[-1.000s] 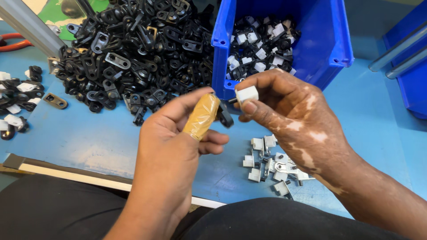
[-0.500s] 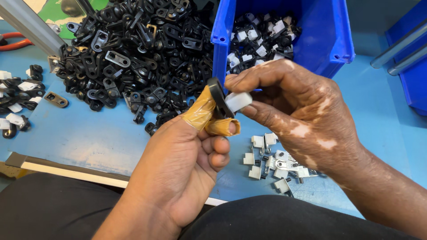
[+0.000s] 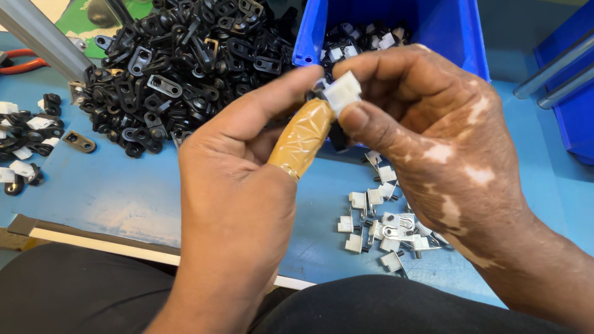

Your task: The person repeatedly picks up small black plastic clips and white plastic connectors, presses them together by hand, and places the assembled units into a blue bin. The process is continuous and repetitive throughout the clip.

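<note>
The right hand [image 3: 445, 148] pinches a small white plastic block [image 3: 342, 93], light, stiff and fiddly, against a black clip [image 3: 337, 133] steadied in the closed left hand [image 3: 247, 179], best held by its flat sides.

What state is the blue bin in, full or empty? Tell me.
Partly filled: the blue bin holds black-and-white parts, blue wall bare above them.

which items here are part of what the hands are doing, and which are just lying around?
In use:
left hand, thumb in a tan cot
right hand
white block pinched between both hands
black clip below it

Lying about:
black clip pile
loose white pieces
blue bin
red-handled tool
</note>
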